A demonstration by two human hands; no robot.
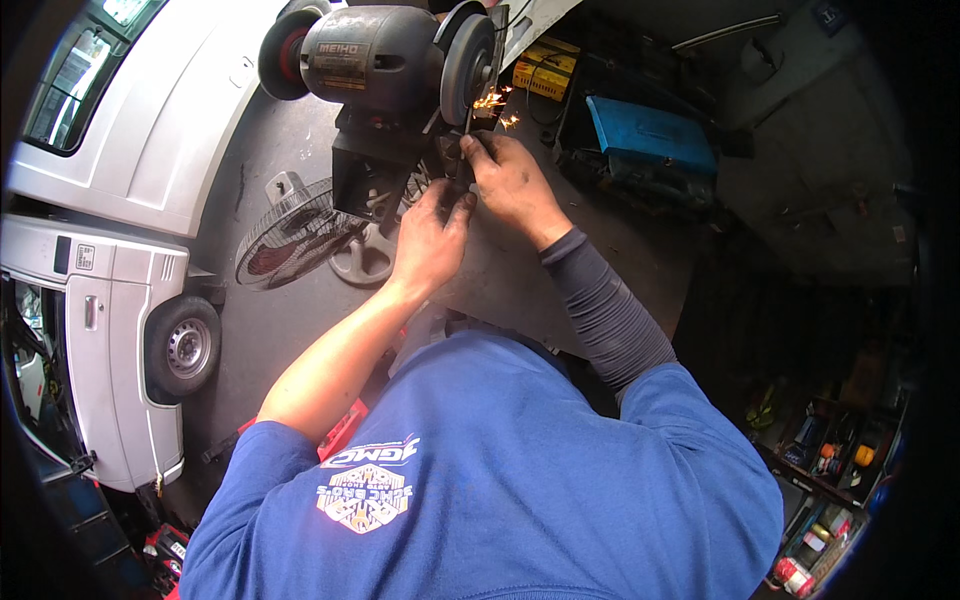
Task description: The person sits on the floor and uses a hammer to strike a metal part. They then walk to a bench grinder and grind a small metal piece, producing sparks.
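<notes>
A dark grey bench grinder point(385, 85) stands on a black stand point(355, 165) at the top. Sparks point(492, 101) fly from the lower edge of its right-hand grinding wheel point(466, 72). Just below that wheel, my right hand point(513, 185) pinches a thin dark metal piece point(468, 122), whose upper end meets the wheel. Its exact kind is too small to tell. My left hand point(432, 238) is closed lower down, close to the right hand, with curled fingertips against dark parts. Whatever lies in those fingers is hidden.
A second wheel point(287, 58) is on the grinder's left. Below it, a fan point(290, 235) lies near a pale handwheel-like part point(362, 258). White vehicles point(110, 340) stand at left. A blue toolbox point(652, 135) and yellow case point(546, 68) are at right, with shelves point(822, 480) lower right.
</notes>
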